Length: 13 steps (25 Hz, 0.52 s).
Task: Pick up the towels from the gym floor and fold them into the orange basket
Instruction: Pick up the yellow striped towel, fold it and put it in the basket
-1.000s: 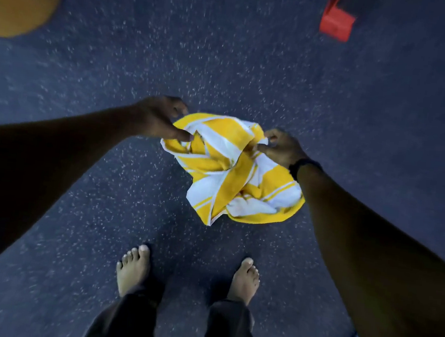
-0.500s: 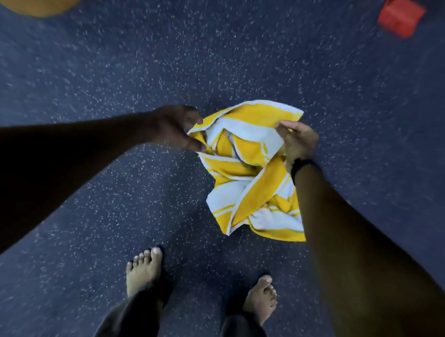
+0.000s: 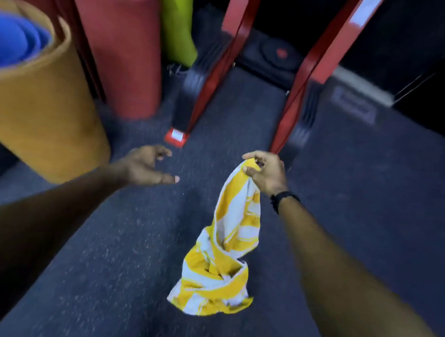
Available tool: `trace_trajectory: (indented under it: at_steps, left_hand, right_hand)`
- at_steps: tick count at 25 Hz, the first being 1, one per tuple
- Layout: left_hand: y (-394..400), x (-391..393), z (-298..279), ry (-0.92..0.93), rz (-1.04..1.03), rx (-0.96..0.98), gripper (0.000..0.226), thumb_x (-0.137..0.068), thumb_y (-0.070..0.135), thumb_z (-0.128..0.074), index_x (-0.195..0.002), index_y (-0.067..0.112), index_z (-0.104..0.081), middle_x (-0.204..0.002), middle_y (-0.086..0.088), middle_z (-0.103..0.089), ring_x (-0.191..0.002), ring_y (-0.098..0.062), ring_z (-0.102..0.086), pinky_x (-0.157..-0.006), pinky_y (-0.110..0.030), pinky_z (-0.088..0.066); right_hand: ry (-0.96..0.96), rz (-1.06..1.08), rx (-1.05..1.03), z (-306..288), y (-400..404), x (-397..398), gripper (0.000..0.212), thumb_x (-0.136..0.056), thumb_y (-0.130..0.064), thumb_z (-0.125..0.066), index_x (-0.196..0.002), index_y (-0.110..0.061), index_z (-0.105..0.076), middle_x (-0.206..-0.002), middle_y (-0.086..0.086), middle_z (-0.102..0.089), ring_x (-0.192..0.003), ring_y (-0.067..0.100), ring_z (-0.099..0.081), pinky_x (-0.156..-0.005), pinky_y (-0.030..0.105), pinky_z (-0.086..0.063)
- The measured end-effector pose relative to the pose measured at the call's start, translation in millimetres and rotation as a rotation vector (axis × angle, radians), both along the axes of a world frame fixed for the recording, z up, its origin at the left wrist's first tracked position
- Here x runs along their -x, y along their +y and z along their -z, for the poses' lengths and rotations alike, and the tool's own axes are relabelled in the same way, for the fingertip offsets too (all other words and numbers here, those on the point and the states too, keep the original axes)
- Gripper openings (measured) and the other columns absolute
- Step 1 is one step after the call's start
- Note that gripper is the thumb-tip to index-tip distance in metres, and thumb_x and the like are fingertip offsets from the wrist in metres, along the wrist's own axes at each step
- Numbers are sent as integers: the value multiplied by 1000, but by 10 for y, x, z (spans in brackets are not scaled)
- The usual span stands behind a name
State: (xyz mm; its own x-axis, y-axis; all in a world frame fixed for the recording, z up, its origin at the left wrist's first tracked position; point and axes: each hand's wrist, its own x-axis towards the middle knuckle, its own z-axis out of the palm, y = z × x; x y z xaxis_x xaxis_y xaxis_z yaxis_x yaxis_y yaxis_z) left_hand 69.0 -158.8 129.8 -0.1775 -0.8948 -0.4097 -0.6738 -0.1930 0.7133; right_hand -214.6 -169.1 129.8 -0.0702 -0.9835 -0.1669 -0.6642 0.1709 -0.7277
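Your right hand (image 3: 266, 173) dangles the yellow-and-white striped cloth towel (image 3: 224, 248) above the dark speckled gym floor (image 3: 123, 267).
It hangs lengthwise, twisted and crumpled, its top corner pinched in your fingers and its bunched end pointing down toward you; your left hand (image 3: 147, 167) is spread, holding nothing.

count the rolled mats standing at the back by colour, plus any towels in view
Red rolled foam mat: 1
Lime green rolled foam mat: 1
Orange rolled foam mat with a blue inner layer: 1
Yellow and white striped towel, hanging from the right hand: 1
Total: 4
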Motion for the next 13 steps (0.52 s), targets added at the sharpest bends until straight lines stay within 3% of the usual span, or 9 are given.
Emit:
trace_trajectory:
  at_steps: [2, 5, 7, 10, 11, 13]
  left_hand:
    - [-102, -35, -818, 3, 6, 95, 69, -71, 30, -82, -130, 12, -51, -125, 0, -53, -119, -23, -53, -106, -32, -39]
    - [-199, -73, -2071, 51, 3, 236, 69, -72, 30, -82, -131, 11, -51, -127, -7, -55, -117, -20, -53, -103, -28, -40]
    - [-186, -109, -2777, 46, 8, 331, 69, -72, 28, -83, -130, 10, -52, -116, -2, -54, -113, -18, -54, -96, -23, -40]
    - [-120, -226, -3826, 34, 5, 466, 73, -65, 33, -87, -127, 11, -55, -114, -2, -56, -110, -25, -58, -96, -30, -44]
    - [-79, -285, -4162, 20, -5, 507, 69, -67, 33, -86, -126, 13, -55, -118, -5, -57, -109, -25, -58, -96, -31, -45]
    - [28, -417, -4729, 6, -37, 587, 67, -68, 34, -85, -124, 16, -56, -122, -8, -58, -107, -24, -58, -96, -33, -46]
  right_hand:
    - [33, -28, 89, -987, -107, -1, 24, -79, 2, -69, -99, -10, -74, -97, 3, -71, -86, 8, -61, -72, 6, -39]
    - [94, -60, 223, -2450, -122, 58, 29, -80, 10, -60, -100, -6, -74, -100, -1, -68, -98, 7, -59, -81, 0, -38]
    - [132, -94, 303, -3248, -89, 88, 34, -80, 13, -55, -101, -7, -74, -99, -1, -68, -98, 10, -62, -86, 12, -47]
    - [198, -146, 411, -4416, 49, 94, 32, -81, 9, -59, -105, -7, -73, -103, -2, -66, -100, 6, -58, -78, -2, -37]
    - [193, -165, 459, -4760, 82, 71, 30, -82, 7, -62, -106, -7, -72, -108, 0, -68, -102, 5, -57, -81, -1, -36]
    - [133, -200, 540, -5313, 122, 12, 30, -82, 4, -65, -108, -8, -71, -111, 6, -70, -104, 9, -60, -90, 14, -42]
